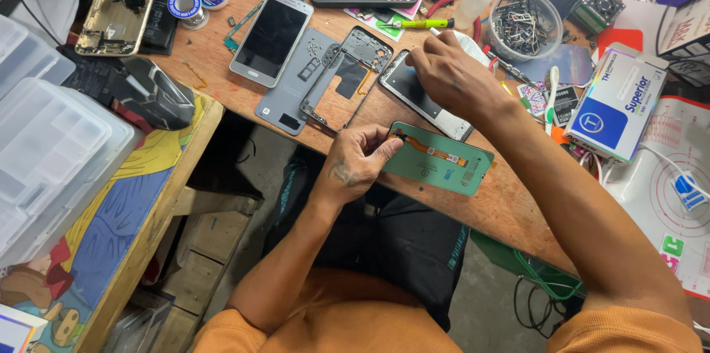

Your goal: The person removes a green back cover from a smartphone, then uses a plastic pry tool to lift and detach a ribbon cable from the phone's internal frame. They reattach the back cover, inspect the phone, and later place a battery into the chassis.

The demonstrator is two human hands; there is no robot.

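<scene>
Left hand (355, 164) pinching the near end of the green display panel (442, 160) at the wooden bench (510, 209) edge, centre frame. Right hand (451, 75) at one o'clock from it, fingers curled shut around a thin white tool (435, 31). Bare phone frame (347, 75) at eleven o'clock, white phone (271, 37) beyond.

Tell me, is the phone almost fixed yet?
Not yet. Done: the phone frame lies stripped open. In hand: the left hand holds the green screen panel by its orange ribbon cable, while the right hand rests above another phone. Left: nothing is reassembled.
</scene>
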